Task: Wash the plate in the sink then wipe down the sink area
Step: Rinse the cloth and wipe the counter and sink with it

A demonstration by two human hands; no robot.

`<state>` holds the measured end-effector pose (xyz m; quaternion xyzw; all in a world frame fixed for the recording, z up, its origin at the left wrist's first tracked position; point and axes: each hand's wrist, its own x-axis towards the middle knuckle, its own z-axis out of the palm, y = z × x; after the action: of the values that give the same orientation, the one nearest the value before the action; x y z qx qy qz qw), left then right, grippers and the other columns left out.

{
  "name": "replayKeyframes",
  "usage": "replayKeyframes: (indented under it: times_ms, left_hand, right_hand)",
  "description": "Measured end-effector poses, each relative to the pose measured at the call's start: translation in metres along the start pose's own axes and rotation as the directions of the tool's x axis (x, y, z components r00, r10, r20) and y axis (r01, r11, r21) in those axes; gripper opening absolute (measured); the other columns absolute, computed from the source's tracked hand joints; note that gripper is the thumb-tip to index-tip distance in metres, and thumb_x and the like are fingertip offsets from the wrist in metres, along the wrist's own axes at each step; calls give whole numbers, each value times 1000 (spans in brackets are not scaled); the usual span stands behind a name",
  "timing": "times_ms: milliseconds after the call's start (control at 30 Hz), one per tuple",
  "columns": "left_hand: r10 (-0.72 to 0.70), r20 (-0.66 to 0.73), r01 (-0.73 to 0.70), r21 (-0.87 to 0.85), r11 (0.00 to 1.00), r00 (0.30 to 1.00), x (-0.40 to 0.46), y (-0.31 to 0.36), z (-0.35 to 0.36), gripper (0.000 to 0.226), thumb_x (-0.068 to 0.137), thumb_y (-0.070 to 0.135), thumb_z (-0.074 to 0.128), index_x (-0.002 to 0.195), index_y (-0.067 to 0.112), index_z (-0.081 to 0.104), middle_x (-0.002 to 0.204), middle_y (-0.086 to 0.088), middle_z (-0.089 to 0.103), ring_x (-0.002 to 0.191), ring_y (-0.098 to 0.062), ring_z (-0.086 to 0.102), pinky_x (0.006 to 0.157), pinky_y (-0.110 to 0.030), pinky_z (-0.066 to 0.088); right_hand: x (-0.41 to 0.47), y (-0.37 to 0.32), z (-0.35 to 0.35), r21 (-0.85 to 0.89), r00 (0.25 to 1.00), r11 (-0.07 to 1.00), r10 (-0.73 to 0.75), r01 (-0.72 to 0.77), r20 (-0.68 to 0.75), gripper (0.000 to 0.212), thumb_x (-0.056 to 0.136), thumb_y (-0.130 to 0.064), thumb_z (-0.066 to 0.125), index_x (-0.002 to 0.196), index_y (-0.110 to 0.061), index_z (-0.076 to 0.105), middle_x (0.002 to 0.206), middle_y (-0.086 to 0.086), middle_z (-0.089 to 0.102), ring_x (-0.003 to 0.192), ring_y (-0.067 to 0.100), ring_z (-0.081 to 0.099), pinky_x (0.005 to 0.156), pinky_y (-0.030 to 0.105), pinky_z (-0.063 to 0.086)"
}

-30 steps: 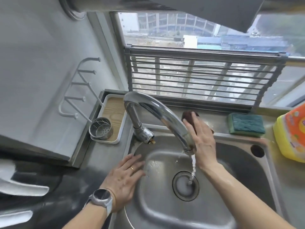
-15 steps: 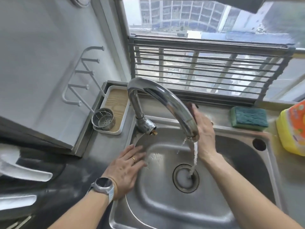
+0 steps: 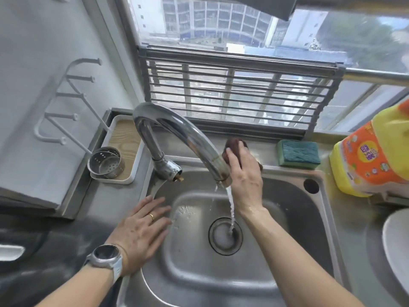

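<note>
A steel sink [image 3: 294, 218] fills the lower middle, with water running from the curved chrome tap [image 3: 177, 138] into the drain [image 3: 224, 237]. My right hand [image 3: 244, 176] presses a dark brown cloth [image 3: 234, 145] against the sink's back rim, just behind the spout. My left hand [image 3: 141, 231], with a ring and a watch, lies flat with fingers apart on the sink's left rim and holds nothing. A white plate [image 3: 396, 247] shows partly at the right edge on the counter.
A green sponge [image 3: 298, 154] lies on the back ledge. A yellow and orange detergent bottle [image 3: 371, 156] stands at the right. A perforated steel cup [image 3: 106, 162] sits on a tray [image 3: 124, 138] at the left. A slatted rack [image 3: 232, 94] leans against the window.
The view has shifted so the plate's edge appears at the right. My right hand with the cloth has stayed on the back rim behind the spout. The left hand has not moved.
</note>
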<state>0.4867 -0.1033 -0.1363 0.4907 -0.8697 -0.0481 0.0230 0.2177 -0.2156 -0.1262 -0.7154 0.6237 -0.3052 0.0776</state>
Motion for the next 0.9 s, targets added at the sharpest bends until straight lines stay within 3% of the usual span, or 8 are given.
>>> replayKeyframes:
  times_ms: [100, 267, 400, 533, 600, 700, 767, 900]
  left_hand:
    - [11, -10, -11, 7, 1000, 1000, 0, 1, -1, 29, 96, 39, 52, 103, 24, 76, 125, 0, 72, 135, -28, 58, 120, -46, 30]
    - [2, -12, -2, -4, 1000, 1000, 1, 1, -2, 30, 95, 40, 50, 102, 26, 76, 125, 1, 72, 134, -27, 58, 119, -46, 30]
    - [3, -13, -3, -12, 1000, 1000, 0, -2, 1, 31, 96, 40, 49, 104, 26, 76, 126, 1, 71, 135, -27, 57, 119, -46, 30]
    - [5, -12, -5, -12, 1000, 1000, -2, -3, 4, 31, 98, 39, 47, 105, 27, 75, 128, 2, 70, 137, -26, 55, 120, -47, 29]
    - [5, -26, -5, -10, 1000, 1000, -2, -2, 3, 30, 97, 38, 48, 103, 26, 75, 127, 1, 71, 135, -27, 57, 120, -47, 29]
    - [14, -34, -14, 1, 1000, 999, -2, -2, 2, 29, 96, 36, 48, 103, 26, 75, 126, 0, 72, 134, -28, 57, 120, -47, 29]
    - [14, -35, -14, 5, 1000, 999, -2, -2, 3, 30, 96, 34, 48, 104, 26, 75, 126, 0, 72, 134, -28, 57, 120, -47, 28]
    - [11, -50, -10, 5, 1000, 999, -2, -2, 3, 33, 96, 33, 46, 111, 23, 74, 130, -1, 70, 134, -27, 58, 120, -45, 27]
  right_hand:
    - [7, -36, 6, 211, 988, 965, -152, 156, -36, 56, 89, -5, 62, 137, -22, 39, 138, 30, 55, 125, 52, 53, 104, 65, 40]
    - [-11, 31, -10, -203, 996, 976, 69, -79, -51, 45, 101, -34, 50, 145, -23, 51, 156, 12, 40, 136, 31, 44, 114, 46, 36]
    - [3, 40, -11, -191, 973, 956, 206, -222, -101, 40, 102, -30, 49, 139, -16, 57, 153, 15, 44, 135, 33, 46, 114, 48, 37]
    - [-14, -9, 3, 82, 1000, 997, -5, 2, 30, 45, 94, -5, 61, 137, -19, 57, 145, 21, 52, 134, 38, 49, 113, 54, 40]
    - [-35, -17, 2, 205, 992, 978, -56, 33, 109, 37, 101, -15, 50, 137, -18, 56, 146, 20, 50, 138, 37, 46, 116, 51, 37]
    - [-61, -22, 2, 273, 994, 956, 110, -109, 13, 40, 106, -28, 44, 141, -15, 57, 155, 6, 44, 140, 19, 46, 116, 33, 39]
    - [-73, -33, 2, 551, 893, 741, 450, -384, 16, 31, 104, -25, 50, 131, -22, 66, 136, -1, 62, 120, 15, 62, 102, 35, 52]
    - [-88, -50, 7, 808, 477, -105, 761, -579, 441, 21, 103, -15, 53, 108, -11, 73, 80, 0, 70, 64, 12, 63, 66, 32, 57]
